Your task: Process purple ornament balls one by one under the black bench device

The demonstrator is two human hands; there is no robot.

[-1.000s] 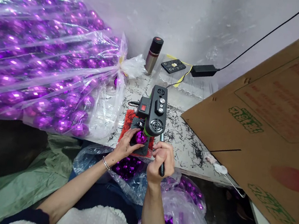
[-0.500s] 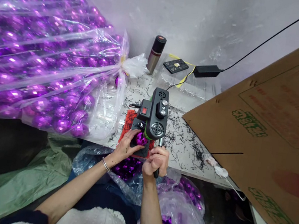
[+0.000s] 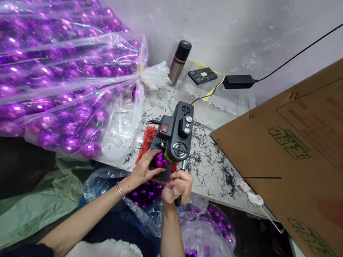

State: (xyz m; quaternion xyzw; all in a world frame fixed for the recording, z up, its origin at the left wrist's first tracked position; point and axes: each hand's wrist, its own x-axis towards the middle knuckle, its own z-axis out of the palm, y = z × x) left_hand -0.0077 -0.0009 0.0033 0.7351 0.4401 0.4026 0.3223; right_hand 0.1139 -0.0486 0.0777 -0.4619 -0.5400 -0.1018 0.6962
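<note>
A shiny purple ball (image 3: 162, 160) sits on the base of a small black press-like machine (image 3: 181, 132). My left hand (image 3: 143, 168) curls around the ball from the left, with thumb and fingers closed on it. A black lever handle (image 3: 178, 198) hangs at the machine's near right side, and my right hand (image 3: 178, 186) is wrapped around it. The machine's head partly covers the ball's upper right. Under the machine lies a red mat (image 3: 147, 142) strewn with black bits.
A big clear bag of purple balls (image 3: 52, 80) fills the left. Behind the machine are a flask (image 3: 178, 63), a phone (image 3: 202, 76) and a black power adapter (image 3: 239, 82). A cardboard box (image 3: 307, 166) leans in at the right. Purple pieces (image 3: 145, 193) lie in plastic near my lap.
Both hands keep their holds on the ball and the lever. My right hand is slightly lower; the view has shifted a little, with the box appearing farther right.
</note>
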